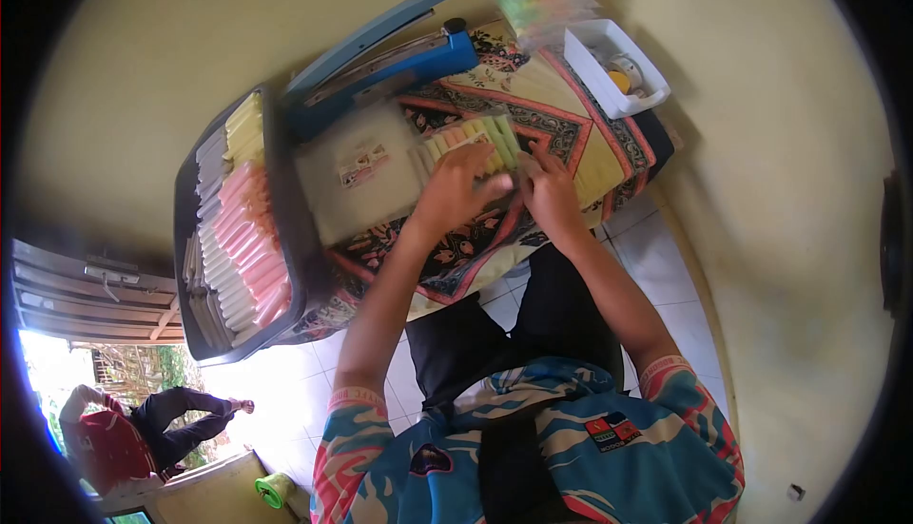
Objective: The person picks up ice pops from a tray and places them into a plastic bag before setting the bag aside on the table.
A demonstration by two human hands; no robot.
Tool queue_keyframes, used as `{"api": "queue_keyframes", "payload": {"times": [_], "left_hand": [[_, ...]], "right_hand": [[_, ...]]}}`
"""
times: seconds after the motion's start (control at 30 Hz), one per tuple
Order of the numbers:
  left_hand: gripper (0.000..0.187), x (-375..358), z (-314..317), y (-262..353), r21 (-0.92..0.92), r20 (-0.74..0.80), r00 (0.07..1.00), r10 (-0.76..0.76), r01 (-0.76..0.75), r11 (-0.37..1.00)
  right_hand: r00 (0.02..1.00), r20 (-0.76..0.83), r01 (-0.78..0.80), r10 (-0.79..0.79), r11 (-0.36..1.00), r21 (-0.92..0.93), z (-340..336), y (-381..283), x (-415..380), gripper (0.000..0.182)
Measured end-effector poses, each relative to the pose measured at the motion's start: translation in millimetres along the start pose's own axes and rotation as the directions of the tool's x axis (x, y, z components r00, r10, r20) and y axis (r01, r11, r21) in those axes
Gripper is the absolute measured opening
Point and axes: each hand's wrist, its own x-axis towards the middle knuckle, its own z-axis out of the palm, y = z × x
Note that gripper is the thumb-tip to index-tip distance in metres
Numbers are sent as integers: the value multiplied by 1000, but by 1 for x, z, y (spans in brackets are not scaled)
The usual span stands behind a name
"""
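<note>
A clear plastic pack of pink, yellow and green sticks, with a label, lies on the patterned cloth. My left hand rests over its near left side, fingers laid on the plastic and thumb stretched toward the right. At the pack's near right corner, my right hand has its fingers bent together at the plastic edge; the exact grip is hidden. Left of the pack sits a stack of clear plastic bags with a printed label on top. A blue heat sealer stands behind, its arm raised.
A dark tub at the left holds rows of wrapped pink, white, yellow and grey sticks. Finished-looking packs are piled at the back, beside a white basket containing tape. A person sits by the doorway at lower left.
</note>
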Motion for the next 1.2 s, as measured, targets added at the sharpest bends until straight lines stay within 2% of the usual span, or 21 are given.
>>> {"api": "queue_keyframes", "payload": {"times": [0.07, 0.17, 0.3, 0.37, 0.47, 0.57, 0.77, 0.9, 1.1, 1.17, 1.2], "left_hand": [[34, 24, 2, -11, -286, 170, 978, -120, 166, 944], [34, 46, 33, -47, -197, 171, 978, 121, -87, 977], [31, 55, 46, -51, 93, 238, 959, 151, -178, 980], [31, 57, 50, -53, 195, 229, 955, 190, -236, 952], [29, 56, 51, -55, 186, 203, 959, 200, -238, 953], [30, 62, 42, -57, -28, 189, 980, 52, -48, 998], [30, 68, 40, -70, 117, 268, 948, 170, -207, 971], [29, 76, 35, -72, 122, 330, 922, 203, -255, 959], [28, 80, 32, -69, 109, 346, 921, 181, -231, 967], [28, 79, 35, -69, 131, 339, 928, 157, -211, 969], [28, 78, 34, -65, 89, 301, 948, 102, -134, 987]], "right_hand": [[998, 6, 55, -55, 997, -59, 1, 2, 0, 34], [997, 19, 74, -73, 995, -67, 5, 7, -1, 35], [996, 47, -68, 73, 993, -97, 7, 2, -5, 35], [998, 0, -65, 66, 987, -145, 8, 0, -8, 33], [997, -60, -53, 44, 986, -156, 9, 0, -10, 32], [994, -111, -34, 17, 988, -148, 12, 4, -13, 33], [999, -44, -37, 30, 984, -176, 10, 4, -12, 43], [999, -8, -45, 44, 982, -185, 11, 5, -14, 49], [999, 18, -36, 42, 967, -253, 15, 6, -13, 45], [998, 26, -47, 54, 977, -209, 13, 5, -12, 44], [998, 30, -53, 59, 981, -186, 12, 4, -12, 44]]}}
